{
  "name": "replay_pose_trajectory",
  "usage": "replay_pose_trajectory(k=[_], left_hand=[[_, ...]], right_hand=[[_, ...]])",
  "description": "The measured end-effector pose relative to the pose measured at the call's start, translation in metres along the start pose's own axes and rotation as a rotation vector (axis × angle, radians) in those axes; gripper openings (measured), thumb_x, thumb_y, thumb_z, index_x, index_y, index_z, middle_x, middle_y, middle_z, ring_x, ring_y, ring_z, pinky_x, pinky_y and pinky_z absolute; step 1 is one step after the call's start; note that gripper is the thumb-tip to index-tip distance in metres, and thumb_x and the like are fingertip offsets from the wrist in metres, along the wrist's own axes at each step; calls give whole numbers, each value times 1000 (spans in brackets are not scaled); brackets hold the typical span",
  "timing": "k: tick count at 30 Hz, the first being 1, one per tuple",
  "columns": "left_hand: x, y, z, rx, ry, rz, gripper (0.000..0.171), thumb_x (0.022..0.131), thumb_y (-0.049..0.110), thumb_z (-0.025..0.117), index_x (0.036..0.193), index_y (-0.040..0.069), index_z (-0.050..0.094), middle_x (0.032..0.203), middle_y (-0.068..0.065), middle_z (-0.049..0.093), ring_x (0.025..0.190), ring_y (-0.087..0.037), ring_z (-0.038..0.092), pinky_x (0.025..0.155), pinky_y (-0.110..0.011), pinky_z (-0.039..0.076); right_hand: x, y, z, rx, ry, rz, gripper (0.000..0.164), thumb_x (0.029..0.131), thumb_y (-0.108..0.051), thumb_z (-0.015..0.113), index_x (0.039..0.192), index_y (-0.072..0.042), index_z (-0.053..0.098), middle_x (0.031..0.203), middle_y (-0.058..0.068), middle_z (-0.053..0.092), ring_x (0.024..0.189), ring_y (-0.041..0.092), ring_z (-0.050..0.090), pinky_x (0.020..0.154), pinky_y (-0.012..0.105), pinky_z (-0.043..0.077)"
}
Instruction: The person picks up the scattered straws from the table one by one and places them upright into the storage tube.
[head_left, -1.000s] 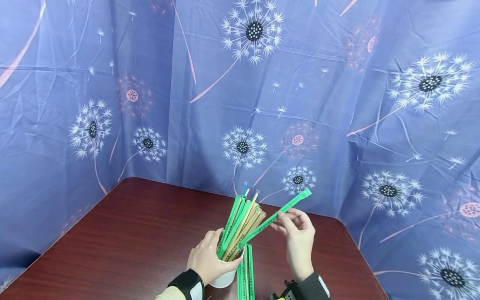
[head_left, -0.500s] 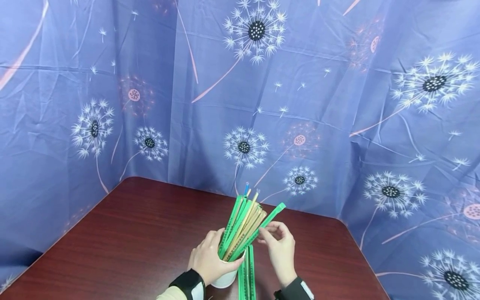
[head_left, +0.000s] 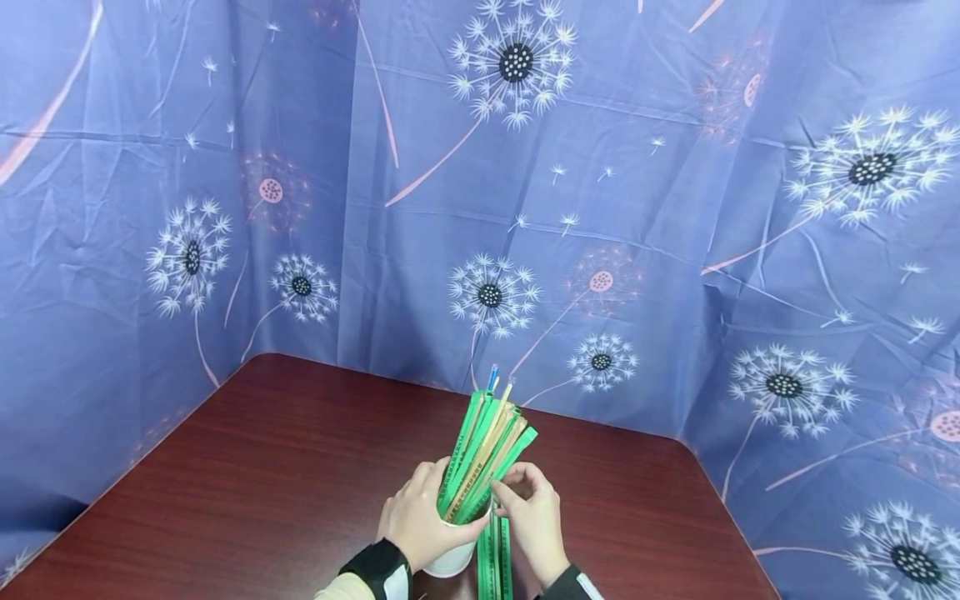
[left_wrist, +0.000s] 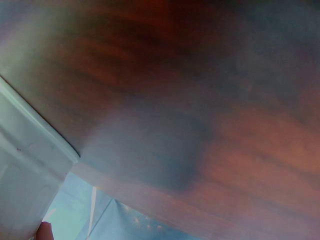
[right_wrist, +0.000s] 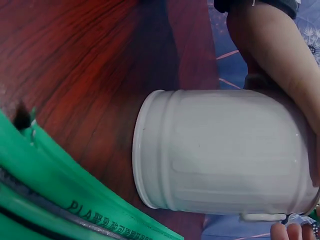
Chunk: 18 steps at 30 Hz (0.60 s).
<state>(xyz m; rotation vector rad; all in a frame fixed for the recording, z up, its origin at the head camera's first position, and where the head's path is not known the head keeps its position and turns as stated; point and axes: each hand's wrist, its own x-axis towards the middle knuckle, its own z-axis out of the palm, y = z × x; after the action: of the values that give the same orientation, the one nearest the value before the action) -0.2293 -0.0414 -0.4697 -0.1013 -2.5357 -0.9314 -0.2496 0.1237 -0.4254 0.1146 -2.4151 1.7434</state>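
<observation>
My left hand grips a small white bucket around its rim, the thumb across the near side. Green and tan wrapped drinking straws stand in it, leaning right, with a blue tip highest among them. At the rim's right side, my right hand pinches a green wrapped straw that slants down into the bucket. The straw's lower end is hidden inside. In the right wrist view the bucket appears sideways, with right fingertips near its rim.
More green wrapped straws lie on the brown wooden table just right of the bucket, beneath my right hand. They loom large in the right wrist view, black print on the wrappers. A blue dandelion-print curtain encloses the table's back and sides.
My right hand has moved left and down to the bucket's rim, and the green straw has slid deeper among the others. The left hand keeps its grip on the bucket.
</observation>
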Motion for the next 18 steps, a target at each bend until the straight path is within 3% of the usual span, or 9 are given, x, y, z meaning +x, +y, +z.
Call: replay_pose_trajectory(k=[6,11,18], left_hand=[[0,-1,0,-2,-2,1,89,66,79,70,134,22,56,108,5,60,85,-13,64,58,-31,49],[0,-1,0,-10,-16,-8,91,66,80,68,135,21,56,110,5,60,86,-13,65,58,-31,49],[1,0,0,-24,-24,-16,91,67,79,69,135,19,56,111,3,60,86,-14,65,58,-31,49]], right_hand=[[-1,5,-4,6,-39,-1,28,85,-14,75,105,2,66,92,10,69,75,7,66,63,29,59],[0,19,-10,-1,-81,32,28,86,-9,69,111,4,66,100,15,71,80,12,67,67,34,59],[5,47,-14,-254,-140,32,27,82,-4,67,107,7,67,91,15,70,71,14,64,57,32,56]])
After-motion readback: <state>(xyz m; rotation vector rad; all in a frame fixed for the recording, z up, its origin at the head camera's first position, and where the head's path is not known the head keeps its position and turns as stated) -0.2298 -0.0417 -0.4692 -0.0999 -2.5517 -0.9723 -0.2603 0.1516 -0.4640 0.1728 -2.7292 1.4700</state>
